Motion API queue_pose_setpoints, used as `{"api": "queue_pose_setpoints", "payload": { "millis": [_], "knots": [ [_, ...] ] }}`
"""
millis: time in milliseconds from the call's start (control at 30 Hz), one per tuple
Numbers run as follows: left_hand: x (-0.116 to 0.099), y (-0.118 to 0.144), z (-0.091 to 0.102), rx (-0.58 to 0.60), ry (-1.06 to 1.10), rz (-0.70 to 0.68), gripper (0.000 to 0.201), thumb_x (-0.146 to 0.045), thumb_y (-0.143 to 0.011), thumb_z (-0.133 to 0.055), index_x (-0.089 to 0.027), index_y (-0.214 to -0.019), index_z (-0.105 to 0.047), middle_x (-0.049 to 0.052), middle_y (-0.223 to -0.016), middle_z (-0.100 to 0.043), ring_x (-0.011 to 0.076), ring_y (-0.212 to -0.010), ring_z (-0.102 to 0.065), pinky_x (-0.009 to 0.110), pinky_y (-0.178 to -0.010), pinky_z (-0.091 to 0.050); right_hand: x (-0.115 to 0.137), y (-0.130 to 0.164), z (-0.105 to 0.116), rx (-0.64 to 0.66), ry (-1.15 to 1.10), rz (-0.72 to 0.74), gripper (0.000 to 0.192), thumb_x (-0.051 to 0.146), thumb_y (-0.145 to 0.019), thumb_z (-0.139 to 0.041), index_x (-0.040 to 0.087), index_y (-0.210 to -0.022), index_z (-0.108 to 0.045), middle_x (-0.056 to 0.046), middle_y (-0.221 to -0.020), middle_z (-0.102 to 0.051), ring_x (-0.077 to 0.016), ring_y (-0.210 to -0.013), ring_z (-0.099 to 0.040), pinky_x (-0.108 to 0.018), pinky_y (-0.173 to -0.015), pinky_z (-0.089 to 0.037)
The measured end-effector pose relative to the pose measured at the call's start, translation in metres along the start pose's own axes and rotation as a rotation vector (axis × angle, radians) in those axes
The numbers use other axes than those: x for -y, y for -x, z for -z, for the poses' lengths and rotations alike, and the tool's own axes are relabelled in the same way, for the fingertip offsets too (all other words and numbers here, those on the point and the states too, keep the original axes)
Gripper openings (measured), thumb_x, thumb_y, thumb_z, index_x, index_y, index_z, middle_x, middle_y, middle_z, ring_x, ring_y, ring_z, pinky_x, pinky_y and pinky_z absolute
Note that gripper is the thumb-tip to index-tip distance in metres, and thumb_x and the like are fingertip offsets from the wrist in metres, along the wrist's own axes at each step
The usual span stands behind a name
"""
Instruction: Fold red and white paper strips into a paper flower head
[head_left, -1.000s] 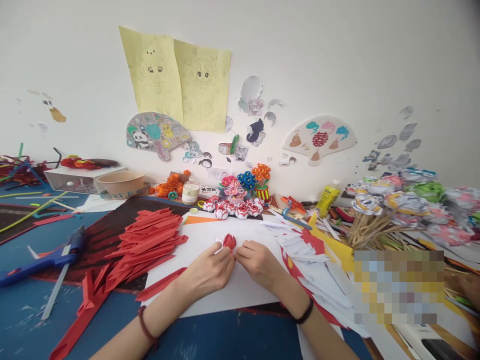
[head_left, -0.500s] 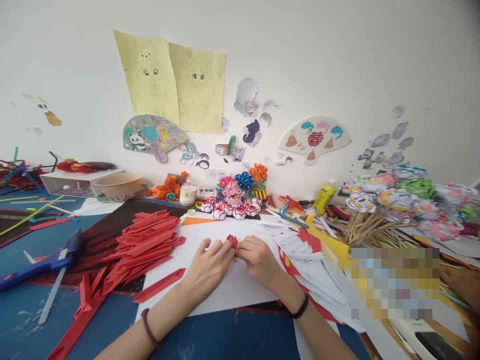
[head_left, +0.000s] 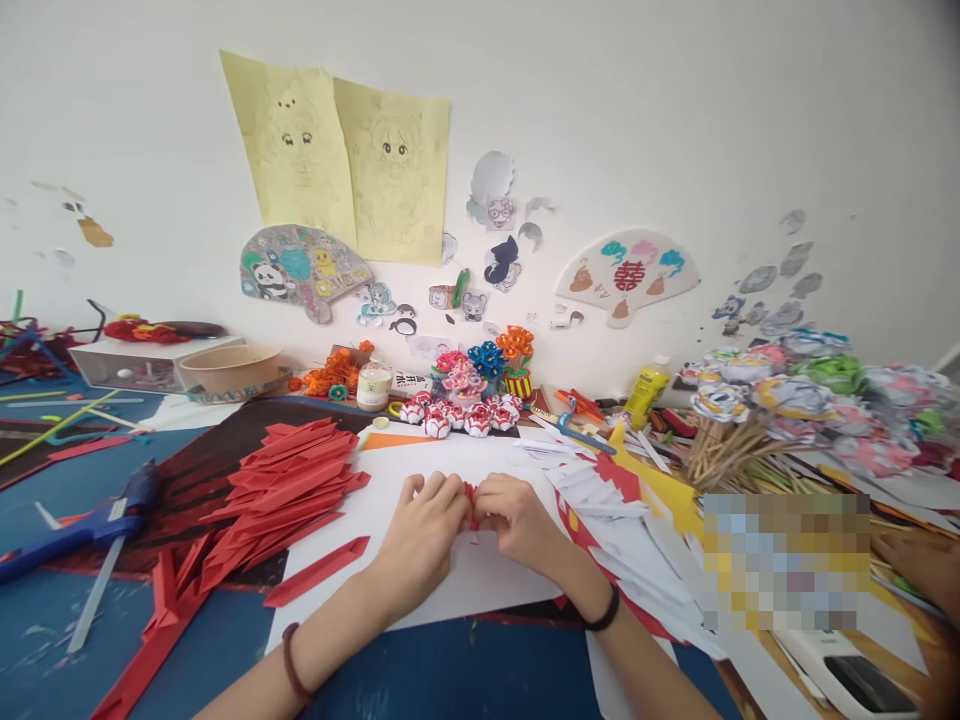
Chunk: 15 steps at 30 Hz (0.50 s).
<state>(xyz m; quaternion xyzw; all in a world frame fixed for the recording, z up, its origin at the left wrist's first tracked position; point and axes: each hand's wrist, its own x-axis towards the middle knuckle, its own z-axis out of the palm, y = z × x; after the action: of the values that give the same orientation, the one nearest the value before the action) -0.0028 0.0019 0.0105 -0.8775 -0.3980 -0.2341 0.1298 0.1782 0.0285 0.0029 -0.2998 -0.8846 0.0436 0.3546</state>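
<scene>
Both hands have closed tighter since a second ago, nearly hiding the red paper piece (head_left: 470,502). Left hand (head_left: 420,535) and right hand (head_left: 517,520) pinch it together, likely to press a fold; red folded strips (head_left: 292,480) lie at nine o'clock

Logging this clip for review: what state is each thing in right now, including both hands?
left hand: closed on the red paper piece, over the white sheet
right hand: closed on the same piece from the other side
red paper piece: pinched between both hands, mostly hidden
white sheet: lying flat under the hands
red folded strips: heaped left of the sheet
glue gun: lying on the table, untouched
finished paper balls: in a row behind the sheet
</scene>
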Motion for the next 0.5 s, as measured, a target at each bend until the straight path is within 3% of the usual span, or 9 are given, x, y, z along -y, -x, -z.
{"api": "queue_pose_setpoints", "payload": {
  "millis": [133, 233, 367, 500],
  "knots": [
    [0.005, -0.003, -0.001, -0.062, 0.111, 0.137, 0.019, -0.008, -0.090, -0.045, -0.019, -0.079, -0.055, 0.004, -0.084, -0.056, 0.0205, -0.078, -0.046, 0.034, -0.066, -0.032, 0.004, -0.003, 0.001, -0.143, -0.044, -0.109, 0.024, 0.002, -0.082, -0.053, 0.019, -0.068, -0.062, -0.001, -0.071, -0.062, -0.0150, -0.068, -0.056, -0.025, -0.060, -0.043],
    [0.012, -0.004, -0.004, -0.165, 0.193, 0.278, 0.019, -0.016, -0.094, -0.045, -0.020, -0.081, -0.058, 0.003, -0.083, -0.057, 0.0200, -0.077, -0.047, 0.032, -0.065, -0.034, 0.011, -0.006, 0.003, -0.310, 0.002, -0.195, 0.010, 0.020, -0.090, -0.058, 0.020, -0.083, -0.065, -0.004, -0.079, -0.064, -0.0179, -0.075, -0.058, -0.029, -0.067, -0.044],
    [0.017, -0.004, -0.004, -0.221, 0.363, 0.368, 0.018, -0.022, -0.095, -0.048, -0.020, -0.082, -0.060, 0.002, -0.082, -0.059, 0.0188, -0.077, -0.051, 0.032, -0.068, -0.038, 0.018, -0.004, -0.001, -0.269, 0.263, -0.137, 0.027, 0.042, -0.085, -0.067, 0.019, -0.073, -0.060, -0.003, -0.070, -0.062, -0.0185, -0.069, -0.056, -0.030, -0.062, -0.037],
    [0.015, -0.005, -0.001, -0.199, 0.437, 0.360, 0.018, -0.026, -0.093, -0.052, -0.021, -0.080, -0.062, 0.001, -0.078, -0.060, 0.0174, -0.075, -0.053, 0.031, -0.069, -0.040, 0.015, -0.001, -0.010, -0.194, 0.478, -0.032, 0.033, 0.032, -0.095, -0.054, 0.018, -0.065, -0.055, 0.000, -0.058, -0.057, -0.0137, -0.051, -0.050, -0.030, -0.053, -0.028]
  ]
}}
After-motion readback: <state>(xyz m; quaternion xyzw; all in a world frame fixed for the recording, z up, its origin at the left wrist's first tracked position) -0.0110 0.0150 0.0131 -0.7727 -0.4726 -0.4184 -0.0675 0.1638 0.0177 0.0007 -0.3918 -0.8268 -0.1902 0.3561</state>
